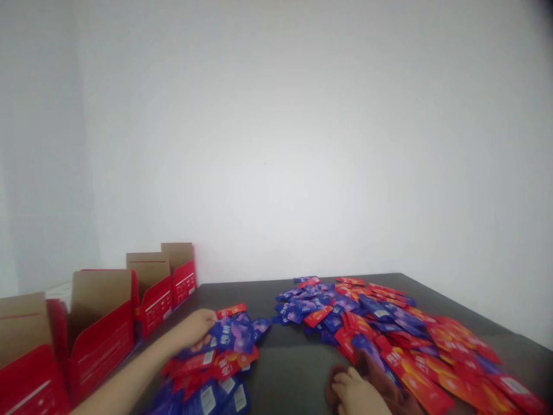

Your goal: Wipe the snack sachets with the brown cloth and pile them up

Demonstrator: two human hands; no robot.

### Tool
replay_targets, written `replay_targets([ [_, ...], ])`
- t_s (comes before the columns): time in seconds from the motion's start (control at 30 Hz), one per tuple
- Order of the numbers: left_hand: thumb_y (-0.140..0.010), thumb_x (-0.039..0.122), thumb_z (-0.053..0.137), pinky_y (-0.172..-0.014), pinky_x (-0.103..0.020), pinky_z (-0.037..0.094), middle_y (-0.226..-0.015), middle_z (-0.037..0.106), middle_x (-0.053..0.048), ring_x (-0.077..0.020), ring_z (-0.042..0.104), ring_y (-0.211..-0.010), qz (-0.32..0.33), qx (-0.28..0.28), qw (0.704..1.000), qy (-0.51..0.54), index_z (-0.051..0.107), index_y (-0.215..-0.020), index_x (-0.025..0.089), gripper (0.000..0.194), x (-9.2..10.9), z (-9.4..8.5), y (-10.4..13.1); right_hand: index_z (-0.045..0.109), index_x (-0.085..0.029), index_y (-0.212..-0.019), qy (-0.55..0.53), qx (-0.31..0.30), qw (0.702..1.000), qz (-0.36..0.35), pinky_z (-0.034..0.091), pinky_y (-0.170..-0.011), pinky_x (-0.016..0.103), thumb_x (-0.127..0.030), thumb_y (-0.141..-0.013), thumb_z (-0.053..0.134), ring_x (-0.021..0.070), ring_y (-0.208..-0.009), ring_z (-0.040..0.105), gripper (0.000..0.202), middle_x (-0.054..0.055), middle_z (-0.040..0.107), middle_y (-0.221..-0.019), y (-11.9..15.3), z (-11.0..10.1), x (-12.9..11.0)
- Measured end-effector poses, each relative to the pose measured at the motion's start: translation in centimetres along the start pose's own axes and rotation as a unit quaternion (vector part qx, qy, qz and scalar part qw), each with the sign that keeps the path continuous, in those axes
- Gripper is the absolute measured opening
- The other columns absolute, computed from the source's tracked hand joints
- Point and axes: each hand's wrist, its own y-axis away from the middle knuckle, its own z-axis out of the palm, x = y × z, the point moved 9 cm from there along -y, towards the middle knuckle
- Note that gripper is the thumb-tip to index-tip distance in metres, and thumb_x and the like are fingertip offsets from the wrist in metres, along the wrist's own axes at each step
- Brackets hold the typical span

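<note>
My left hand (201,328) pinches the edge of a purple-blue packet (237,335) with white lettering. It is over a smaller pile of mixed red packets (190,366) and blue packets (209,399), some with white label patches facing up. Near the bottom edge, my right hand (356,392) has its fingers curled on a dark brown cloth (382,374). The cloth lies against the near side of a large heap of red-orange packets (436,369) and purple packets (311,305).
Several open red boxes (101,351) with brown cardboard flaps line the left side, running back towards the wall. The dark table (285,369) carries both piles, with a dark strip between them. A plain white wall (302,144) stands behind.
</note>
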Motion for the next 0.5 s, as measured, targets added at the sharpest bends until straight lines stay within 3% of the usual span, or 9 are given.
replay_targets([
  [0.03,-0.081,0.011,0.034,-0.047,-0.024,0.042,-0.049,0.054,0.002,-0.017,0.054,-0.042,-0.02,0.035,0.994,-0.104,0.054,-0.075,0.018,0.022,-1.0,-1.9,0.2,0.072,-0.029,-0.097,0.001,-0.003,1.0,0.002,0.046,-0.084,0.034,-0.018,-0.077,0.049,0.0272,-0.109,0.056,0.033,0.006,0.07,-0.106,-0.2,0.1,-0.2],
  [0.1,-0.079,0.01,0.039,-0.063,-0.032,0.049,-0.067,0.063,-0.006,-0.0242,0.065,-0.067,-0.023,0.092,0.976,-0.194,0.058,-0.077,0.015,0.02,-1.3,-4.3,0.4,0.072,-0.025,-0.1,0.001,0.0,1.0,0.008,0.044,-0.087,0.035,-0.016,-0.077,0.047,0.0268,-0.11,0.054,0.035,0.008,0.069,-0.108,-0.5,0.2,-0.6],
  [0.17,-0.08,0.009,0.042,-0.082,-0.038,0.047,-0.094,0.064,-0.014,-0.0294,0.062,-0.097,0.009,0.134,0.964,-0.228,0.06,-0.085,0.013,0.019,0.6,-4.3,0.2,0.071,-0.02,-0.102,-0.002,0.002,1.0,0.019,0.041,-0.09,0.035,-0.013,-0.077,0.044,0.0261,-0.111,0.053,0.038,0.011,0.068,-0.111,-0.6,0.2,-0.9],
  [0.23,-0.082,0.01,0.045,-0.094,-0.039,0.042,-0.111,0.06,-0.014,-0.0275,0.055,-0.111,0.074,0.134,0.961,-0.229,0.061,-0.092,0.014,0.019,4.5,-1.5,-0.5,0.071,-0.016,-0.104,-0.009,-0.011,0.999,0.033,0.04,-0.093,0.036,-0.011,-0.078,0.041,0.0257,-0.111,0.052,0.04,0.012,0.067,-0.113,-0.7,0.4,-1.0],
  [0.27,-0.083,0.009,0.047,-0.098,-0.041,0.039,-0.11,0.059,-0.015,-0.0282,0.054,-0.111,0.143,0.101,0.965,-0.197,0.062,-0.092,0.012,0.018,7.3,1.2,-0.9,0.071,-0.015,-0.104,-0.012,-0.021,0.999,0.038,0.039,-0.093,0.036,-0.01,-0.078,0.041,0.0255,-0.112,0.052,0.04,0.012,0.067,-0.114,-0.7,0.4,-1.1],
  [0.33,-0.085,0.012,0.053,-0.101,-0.039,0.038,-0.11,0.06,-0.011,-0.0242,0.053,-0.112,0.204,0.051,0.965,-0.158,0.064,-0.095,0.015,0.015,12.3,6.2,-1.7,0.07,-0.015,-0.105,-0.017,-0.034,0.998,0.042,0.039,-0.094,0.035,-0.009,-0.078,0.04,0.0253,-0.112,0.052,0.041,0.011,0.066,-0.114,-0.7,0.3,-1.2],
  [0.4,-0.092,0.024,0.057,-0.099,-0.041,0.042,-0.118,0.058,-0.009,-0.0229,0.054,-0.112,0.24,0.016,0.964,-0.108,0.062,-0.108,0.017,0.019,16.6,10.4,-2.4,0.07,-0.014,-0.105,-0.021,-0.034,0.998,0.042,0.038,-0.095,0.036,-0.008,-0.078,0.039,0.0253,-0.112,0.052,0.042,0.011,0.066,-0.114,-0.6,-0.1,-1.2],
  [0.5,-0.095,0.036,0.055,-0.088,-0.042,0.051,-0.124,0.056,-0.008,-0.022,0.058,-0.104,0.259,-0.025,0.965,-0.007,0.058,-0.119,0.021,0.028,20.9,14.1,-3.1,0.07,-0.015,-0.106,-0.031,-0.026,0.999,0.036,0.037,-0.096,0.036,-0.008,-0.077,0.041,0.0257,-0.111,0.052,0.042,0.01,0.067,-0.115,-0.6,-0.4,-1.0],
])
